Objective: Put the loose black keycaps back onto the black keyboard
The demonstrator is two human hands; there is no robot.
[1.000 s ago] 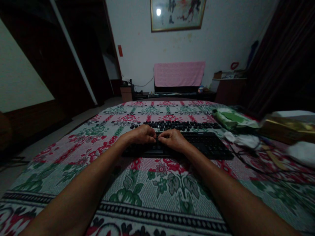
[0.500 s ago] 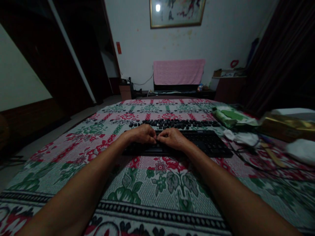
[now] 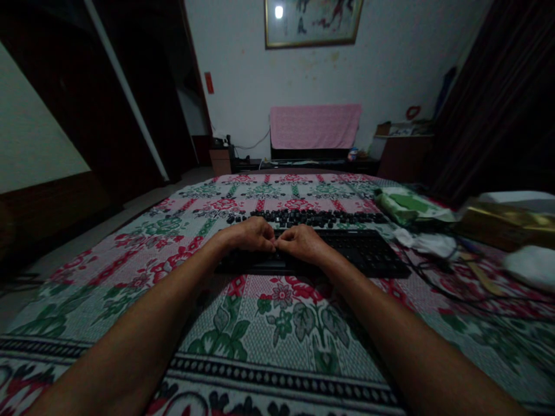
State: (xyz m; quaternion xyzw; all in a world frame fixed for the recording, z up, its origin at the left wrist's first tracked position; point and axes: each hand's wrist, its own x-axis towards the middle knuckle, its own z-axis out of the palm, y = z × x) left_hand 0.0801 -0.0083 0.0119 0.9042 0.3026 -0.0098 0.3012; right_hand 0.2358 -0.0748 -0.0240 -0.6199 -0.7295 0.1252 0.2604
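A black keyboard [image 3: 368,254] lies on the patterned tablecloth in front of me, partly covered by my hands. Over its left-centre part, my left hand [image 3: 255,234] is closed with the fingertips bent down. My right hand [image 3: 302,242] meets it from the other side, thumb and fingers pinched together. The fingertips of both hands almost touch; whatever sits between them is too small and dark to make out. Behind the keyboard, many loose black keycaps [image 3: 318,218] are strewn in a long row.
To the right are a green tissue pack [image 3: 411,206], crumpled white tissue [image 3: 427,242], a golden box [image 3: 505,222], a wooden stick [image 3: 481,274] and a dark cable [image 3: 442,293]. The flowered tablecloth [image 3: 281,329] covers the table. A pink cloth [image 3: 315,127] hangs near the far wall.
Both hands stay over the same part of the keyboard. Their fingertips have shifted only slightly, a little closer together. Nothing else has visibly moved.
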